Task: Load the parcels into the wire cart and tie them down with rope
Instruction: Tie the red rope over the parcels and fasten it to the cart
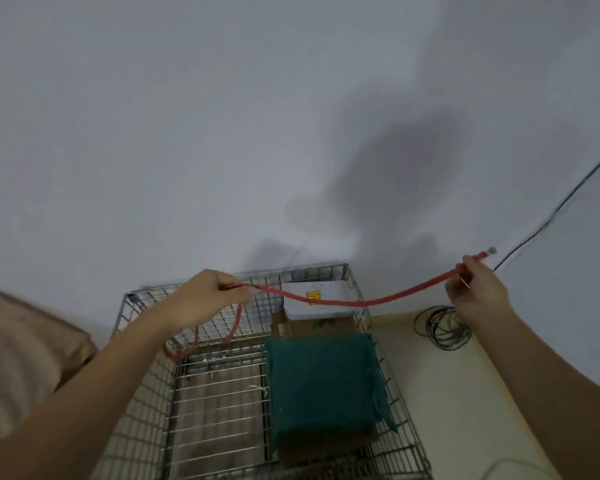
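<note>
Red rope [343, 301] spans above wire cart [388, 362] far rim; left hand [210, 299] and right hand [475, 289] fingers clenched on it.

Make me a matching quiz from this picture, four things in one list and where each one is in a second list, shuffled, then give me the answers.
Things:
1. rope
2. green parcel
3. white parcel
4. coiled cable

Places:
A. on the floor to the right of the cart
B. far end of the cart, by the wall
C. stretched between the left hand and the right hand
D. near right part of the cart, on top of a brown box

Pairs: 1-C, 2-D, 3-B, 4-A
</note>
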### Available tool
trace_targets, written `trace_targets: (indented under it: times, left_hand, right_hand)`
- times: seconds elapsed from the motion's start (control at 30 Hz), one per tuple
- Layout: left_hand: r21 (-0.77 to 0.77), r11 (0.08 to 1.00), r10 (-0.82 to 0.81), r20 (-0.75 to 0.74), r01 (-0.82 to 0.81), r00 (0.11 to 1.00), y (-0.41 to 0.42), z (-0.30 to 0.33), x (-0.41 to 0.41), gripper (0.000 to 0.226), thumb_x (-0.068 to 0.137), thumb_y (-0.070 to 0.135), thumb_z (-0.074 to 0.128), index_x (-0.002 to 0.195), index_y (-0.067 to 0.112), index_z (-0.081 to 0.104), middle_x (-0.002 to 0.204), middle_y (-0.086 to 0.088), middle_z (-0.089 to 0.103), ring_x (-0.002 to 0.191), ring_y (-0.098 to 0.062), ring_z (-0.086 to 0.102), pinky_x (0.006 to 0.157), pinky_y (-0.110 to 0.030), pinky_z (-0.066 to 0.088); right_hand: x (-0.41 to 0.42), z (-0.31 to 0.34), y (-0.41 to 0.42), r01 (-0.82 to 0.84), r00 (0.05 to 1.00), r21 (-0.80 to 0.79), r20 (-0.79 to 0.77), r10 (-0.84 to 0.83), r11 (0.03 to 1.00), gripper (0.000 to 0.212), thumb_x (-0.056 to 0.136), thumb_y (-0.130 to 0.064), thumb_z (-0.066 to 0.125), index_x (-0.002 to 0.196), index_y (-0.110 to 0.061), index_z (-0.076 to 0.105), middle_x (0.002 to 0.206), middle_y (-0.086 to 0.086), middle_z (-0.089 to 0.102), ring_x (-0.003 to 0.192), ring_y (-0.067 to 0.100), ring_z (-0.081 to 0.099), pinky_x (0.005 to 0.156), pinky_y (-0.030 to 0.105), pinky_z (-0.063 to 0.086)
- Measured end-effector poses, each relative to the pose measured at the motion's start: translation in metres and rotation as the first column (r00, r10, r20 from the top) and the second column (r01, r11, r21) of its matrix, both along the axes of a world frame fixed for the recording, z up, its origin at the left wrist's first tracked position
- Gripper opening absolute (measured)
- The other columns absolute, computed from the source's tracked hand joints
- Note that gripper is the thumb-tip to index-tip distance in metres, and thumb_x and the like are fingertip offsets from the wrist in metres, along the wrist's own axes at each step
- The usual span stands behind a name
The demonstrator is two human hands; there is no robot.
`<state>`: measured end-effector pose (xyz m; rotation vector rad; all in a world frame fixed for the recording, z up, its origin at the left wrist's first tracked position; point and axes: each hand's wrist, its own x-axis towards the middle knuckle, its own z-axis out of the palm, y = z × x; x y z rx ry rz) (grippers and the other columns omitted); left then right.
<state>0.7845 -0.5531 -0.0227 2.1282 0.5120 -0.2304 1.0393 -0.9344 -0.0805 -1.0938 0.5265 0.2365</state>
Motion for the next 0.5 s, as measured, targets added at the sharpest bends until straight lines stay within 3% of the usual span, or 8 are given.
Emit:
trace_targets:
  times: [0.1,0.13,0.23,0.27,0.3,0.33,0.4,0.5]
  left_hand:
    - [0.045,0.999,-0.017,0.148,0.011,0.989,-0.034,0.030,0.029,0.040,0.096,0.054,0.053,0.086,0.024,0.077,0.055,-0.001,0.059,0.039,0.000,0.043,0.052,-0.024,0.033]
    - [0.063,0.998,-0.013,0.183,0.001,0.983,-0.043,0.037,0.038,0.041,0.099,0.051,0.051,0.087,0.022,0.076,0.070,0.028,0.020,0.040,0.001,0.044,0.055,-0.026,0.033]
    - [0.032,0.999,0.027,0.256,-0.037,0.966,-0.063,0.050,0.064,0.041,0.101,0.045,0.051,0.082,0.016,0.073,0.047,0.024,0.027,0.043,0.004,0.032,0.062,-0.027,0.036]
    - [-0.015,0.999,0.043,0.276,-0.040,0.960,-0.069,0.051,0.073,0.043,0.103,0.041,0.050,0.080,0.012,0.072,0.051,0.007,0.060,0.041,0.006,0.041,0.072,-0.028,0.042]
    - [-0.054,0.998,0.053,0.291,-0.039,0.955,-0.074,0.051,0.081,0.045,0.104,0.037,0.050,0.077,0.008,0.070,0.089,0.014,0.049,0.063,0.009,0.016,0.084,-0.030,0.044]
    - [-0.070,0.997,0.057,0.297,-0.037,0.953,-0.079,0.048,0.090,0.046,0.105,0.034,0.050,0.073,0.007,0.068,0.081,0.006,0.057,0.091,0.008,0.041,0.090,-0.030,0.044]
    - [-0.082,0.996,0.064,0.303,-0.041,0.951,-0.086,0.037,0.105,0.046,0.103,0.031,0.055,0.061,0.014,0.064,0.047,-0.007,0.049,0.046,-0.010,0.059,0.068,-0.025,0.042]
    - [-0.138,0.990,0.069,0.283,-0.030,0.957,-0.088,0.004,0.124,0.051,0.098,0.025,0.063,0.048,0.025,0.055,0.047,0.007,0.036,0.044,-0.010,0.028,0.050,-0.023,0.029]
  right_hand:
    - [0.032,0.000,0.025,-0.195,0.979,-0.052,0.055,0.198,0.979,0.007,0.093,-0.022,0.071,0.097,-0.016,0.069,0.079,0.001,0.065,0.070,0.013,0.058,0.066,0.028,0.052]
    - [0.041,0.001,0.034,-0.275,0.956,-0.074,0.083,0.281,0.959,0.012,0.093,-0.022,0.071,0.103,-0.016,0.070,0.081,0.001,0.066,0.074,0.014,0.059,0.070,0.030,0.052]
    - [0.059,0.005,0.061,-0.513,0.833,-0.138,0.157,0.530,0.847,0.015,0.094,-0.020,0.069,0.108,-0.013,0.070,0.082,0.002,0.068,0.080,0.016,0.064,0.080,0.035,0.052]
    - [0.061,0.005,0.070,-0.575,0.785,-0.155,0.175,0.595,0.804,0.015,0.095,-0.019,0.068,0.108,-0.012,0.070,0.083,0.003,0.069,0.082,0.018,0.066,0.082,0.036,0.053]
    - [0.062,0.004,0.080,-0.626,0.739,-0.163,0.190,0.647,0.763,0.014,0.096,-0.017,0.067,0.108,-0.010,0.069,0.085,0.005,0.070,0.085,0.020,0.068,0.083,0.037,0.054]
    - [0.062,0.002,0.090,-0.666,0.699,-0.168,0.201,0.687,0.727,0.013,0.096,-0.015,0.066,0.107,-0.009,0.068,0.087,0.008,0.070,0.088,0.023,0.069,0.084,0.038,0.055]
    - [0.058,-0.004,0.109,-0.724,0.641,-0.158,0.204,0.740,0.671,0.011,0.096,-0.013,0.066,0.105,-0.007,0.068,0.088,0.012,0.069,0.090,0.029,0.071,0.081,0.039,0.058]
    - [0.051,-0.024,0.133,-0.762,0.615,-0.130,0.159,0.772,0.634,0.012,0.097,-0.014,0.065,0.105,-0.005,0.065,0.079,0.013,0.067,0.080,0.035,0.072,0.074,0.042,0.060]
